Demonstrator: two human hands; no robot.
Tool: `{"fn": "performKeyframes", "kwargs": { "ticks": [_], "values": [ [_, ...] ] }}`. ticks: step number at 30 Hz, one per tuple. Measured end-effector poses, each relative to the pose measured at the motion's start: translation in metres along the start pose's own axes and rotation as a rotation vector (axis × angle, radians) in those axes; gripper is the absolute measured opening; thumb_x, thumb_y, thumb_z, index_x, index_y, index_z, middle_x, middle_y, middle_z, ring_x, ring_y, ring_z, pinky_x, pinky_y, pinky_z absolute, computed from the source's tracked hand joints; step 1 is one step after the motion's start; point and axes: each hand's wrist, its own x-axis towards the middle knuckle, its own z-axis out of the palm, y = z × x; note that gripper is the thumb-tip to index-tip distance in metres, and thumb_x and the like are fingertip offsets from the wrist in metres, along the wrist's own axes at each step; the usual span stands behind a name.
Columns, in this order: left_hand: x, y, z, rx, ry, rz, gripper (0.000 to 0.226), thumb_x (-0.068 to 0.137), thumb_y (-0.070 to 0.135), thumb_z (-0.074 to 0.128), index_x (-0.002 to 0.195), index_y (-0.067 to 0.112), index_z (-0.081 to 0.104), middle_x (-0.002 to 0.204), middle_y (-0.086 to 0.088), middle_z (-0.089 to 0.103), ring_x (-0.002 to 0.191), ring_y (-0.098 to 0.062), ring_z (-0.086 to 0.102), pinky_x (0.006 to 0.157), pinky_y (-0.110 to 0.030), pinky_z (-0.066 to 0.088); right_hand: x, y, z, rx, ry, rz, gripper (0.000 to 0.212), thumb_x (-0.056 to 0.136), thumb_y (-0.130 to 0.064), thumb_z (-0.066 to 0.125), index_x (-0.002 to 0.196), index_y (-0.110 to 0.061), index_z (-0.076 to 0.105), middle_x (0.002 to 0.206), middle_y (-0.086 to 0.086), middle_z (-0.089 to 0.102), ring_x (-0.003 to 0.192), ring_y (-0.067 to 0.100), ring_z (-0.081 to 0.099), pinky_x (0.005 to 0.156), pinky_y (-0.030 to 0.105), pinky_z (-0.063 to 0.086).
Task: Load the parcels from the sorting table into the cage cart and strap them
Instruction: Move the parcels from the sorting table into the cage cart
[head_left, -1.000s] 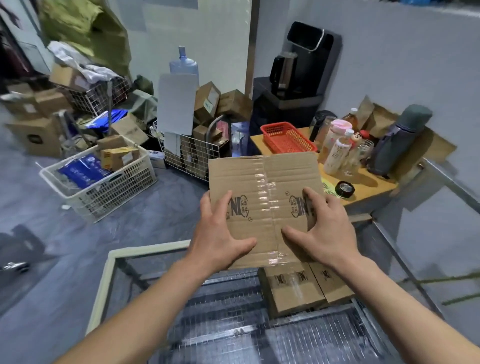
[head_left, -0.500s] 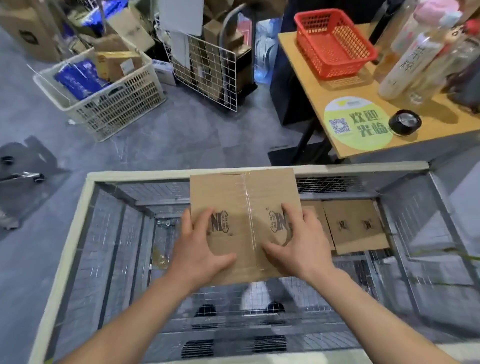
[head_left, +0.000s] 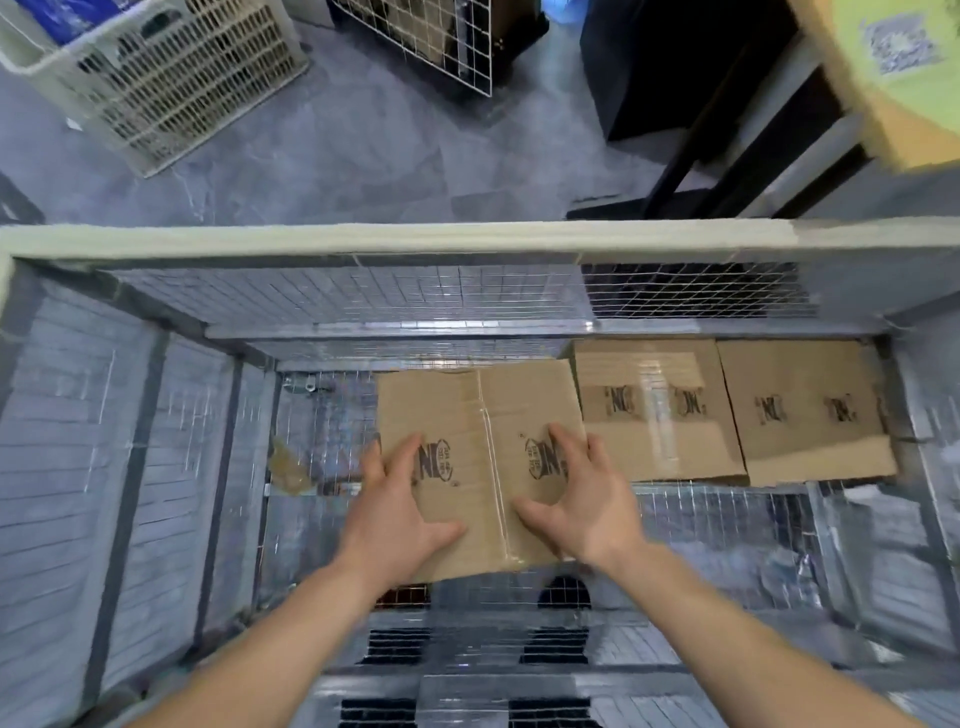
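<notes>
The cage cart (head_left: 395, 239) is standing open-topped, its mesh walls ringing everything below. Inside, near the far wall, a taped parcel (head_left: 488, 415) is being held tilted, just beside a second parcel (head_left: 654, 447) and a third parcel (head_left: 810, 441) lying side by side. The left grip (head_left: 395, 514) and right grip (head_left: 587, 509) are clasping the taped parcel's near half, thumbs lying on top.

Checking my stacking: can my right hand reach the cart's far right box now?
Probably not yet: right hand and left hand both grip the left box; nothing covers the far right box.
</notes>
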Motion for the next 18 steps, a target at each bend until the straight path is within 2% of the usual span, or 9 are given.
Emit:
{"fn": "performKeyframes", "kwargs": {
  "ticks": [2,5,7,11,13,15,18],
  "values": [
    [0.030,-0.010,0.019,0.004,-0.012,-0.001,0.117,0.064,0.042,0.089,0.155,0.029,0.017,0.162,-0.004,0.002,0.140,-0.021,0.033,0.106,-0.019,0.022,0.027,0.014,0.015,-0.026,-0.018,-0.001,0.105,0.062,-0.072,0.064,0.151,-0.039,0.018,0.138,0.000,0.037,0.127,0.023,0.046,0.100,0.042,0.050],
    [0.073,-0.023,0.044,-0.001,-0.012,0.014,0.114,0.061,0.038,0.090,0.153,0.026,0.023,0.151,-0.003,0.020,0.124,-0.017,0.046,0.101,-0.018,0.033,0.065,0.033,0.034,-0.080,-0.044,-0.013,0.111,0.061,-0.067,0.069,0.153,-0.036,0.015,0.134,0.002,0.037,0.126,0.024,0.041,0.103,0.041,0.045],
    [0.098,-0.027,0.056,0.014,-0.017,0.027,0.112,0.062,0.037,0.090,0.152,0.025,0.024,0.149,-0.005,0.022,0.115,-0.013,0.046,0.099,-0.018,0.034,0.086,0.043,0.043,-0.123,-0.037,-0.031,0.116,0.060,-0.068,0.071,0.154,-0.032,0.015,0.133,0.004,0.037,0.125,0.025,0.039,0.107,0.041,0.041],
    [0.148,-0.031,0.074,0.041,-0.032,0.036,0.112,0.065,0.032,0.089,0.153,0.030,0.020,0.158,-0.006,0.012,0.133,-0.025,0.043,0.108,-0.032,0.038,0.119,0.056,0.051,-0.261,-0.006,-0.101,0.127,0.056,-0.081,0.066,0.157,-0.028,0.010,0.137,0.011,0.032,0.124,0.028,0.035,0.108,0.040,0.037],
    [0.169,-0.033,0.080,0.027,-0.034,0.038,0.112,0.068,0.028,0.088,0.155,0.031,0.017,0.162,-0.005,0.002,0.138,-0.029,0.038,0.113,-0.038,0.036,0.127,0.063,0.052,-0.325,-0.003,-0.135,0.131,0.056,-0.086,0.059,0.158,-0.026,0.004,0.151,0.016,0.019,0.133,0.033,0.027,0.113,0.045,0.031],
    [0.185,-0.031,0.084,0.039,-0.027,0.058,0.108,0.072,0.023,0.086,0.155,0.030,0.017,0.163,-0.006,-0.001,0.140,-0.030,0.037,0.113,-0.038,0.036,0.131,0.068,0.054,-0.412,-0.017,-0.195,0.130,0.057,-0.086,0.057,0.158,-0.024,0.006,0.162,0.015,-0.004,0.146,0.034,0.010,0.120,0.052,0.018],
    [0.200,-0.030,0.090,0.063,-0.035,0.039,0.104,0.080,0.014,0.079,0.156,0.034,0.010,0.163,-0.004,-0.013,0.142,-0.030,0.035,0.113,-0.036,0.034,0.138,0.077,0.061,-0.532,-0.087,-0.257,0.128,0.065,-0.082,0.062,0.158,-0.022,-0.001,0.163,0.008,-0.023,0.151,0.031,-0.015,0.121,0.056,0.003]
  ]
}}
